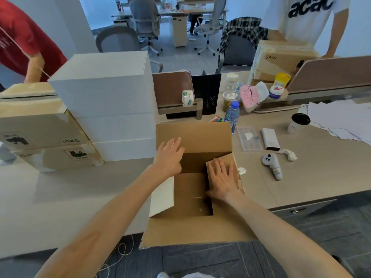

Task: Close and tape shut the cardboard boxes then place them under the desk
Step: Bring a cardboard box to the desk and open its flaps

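Two hands meet the open cardboard box [192, 231] at lower centre, on the desk's [60, 197] near edge. The right hand [222, 177] lies flat, fingers straight, on its right flap [228, 158]. The left hand [170, 155], fingers extended, touches the far flap [200, 135]. Beyond, a tape roll [188, 98] sits mid-frame.

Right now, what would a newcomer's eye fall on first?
The open cardboard box at the near edge of the desk, with the left hand at its far flap and the right hand pressing the right flap inward. To its left stands a stack of white boxes; a tape roll sits by the divider behind.
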Tool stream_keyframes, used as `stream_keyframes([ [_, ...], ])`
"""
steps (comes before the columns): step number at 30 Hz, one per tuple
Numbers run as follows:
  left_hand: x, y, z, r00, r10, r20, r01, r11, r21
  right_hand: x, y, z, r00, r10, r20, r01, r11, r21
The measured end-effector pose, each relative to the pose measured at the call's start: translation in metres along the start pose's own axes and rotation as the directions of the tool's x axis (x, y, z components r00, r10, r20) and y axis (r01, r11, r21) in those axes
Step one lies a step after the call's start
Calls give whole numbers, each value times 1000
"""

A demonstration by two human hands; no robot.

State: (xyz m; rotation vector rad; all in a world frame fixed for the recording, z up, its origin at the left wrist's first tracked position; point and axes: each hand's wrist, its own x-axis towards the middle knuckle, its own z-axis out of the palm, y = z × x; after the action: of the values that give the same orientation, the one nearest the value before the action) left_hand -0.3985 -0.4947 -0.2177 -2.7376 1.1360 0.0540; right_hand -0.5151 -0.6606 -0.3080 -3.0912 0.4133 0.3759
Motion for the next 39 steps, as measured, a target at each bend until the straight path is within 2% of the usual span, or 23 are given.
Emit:
stream_keyframes([
  [4, -12, -19, -9, 990, -42, 134, -9, 933, 360, 3, -21, -10, 998, -56, 27, 54, 996, 72],
  [6, -17, -29, -6, 973, -83, 216, -22, 896, 443, 5, -27, -23, 993, -111, 28, 106, 985, 138],
  [9, -20, -41, 9, 947, -90, 308, -37, 923, 383, 5, -26, -54, 982, -187, 13, 181, 966, 182],
  [13, -29, -45, 29, 915, 45, 401, -143, 966, 217, -3, -13, -93, 973, -223, 56, 214, 969, 124],
  [17, -40, -44, 49, 895, 96, 436, -205, 956, 210, -20, 16, -103, 992, -117, 39, 121, 985, -120],
  [23, -44, -38, 71, 881, 96, 463, -215, 953, 211, -41, 64, -88, 996, 66, 53, -49, 959, -280],
  [26, -49, -33, 81, 867, 81, 492, -199, 961, 192, -44, 76, -64, 976, 133, 171, -93, 971, -221],
  [29, -55, -31, 88, 877, 92, 471, -187, 970, 158, -52, 78, -40, 941, 147, 305, -181, 980, 85],
  [32, -61, -26, 94, 901, 80, 426, -157, 976, 148, -59, 75, -32, 952, 123, 279, -198, 946, 258],
  [36, -66, -16, 97, 926, 54, 373, -97, 991, 96, -61, 73, -29, 968, 97, 233, -165, 942, 293],
  [39, -70, -8, 94, 946, 43, 322, -22, 997, -67, -57, 69, -25, 973, 73, 217, -141, 938, 317],
])
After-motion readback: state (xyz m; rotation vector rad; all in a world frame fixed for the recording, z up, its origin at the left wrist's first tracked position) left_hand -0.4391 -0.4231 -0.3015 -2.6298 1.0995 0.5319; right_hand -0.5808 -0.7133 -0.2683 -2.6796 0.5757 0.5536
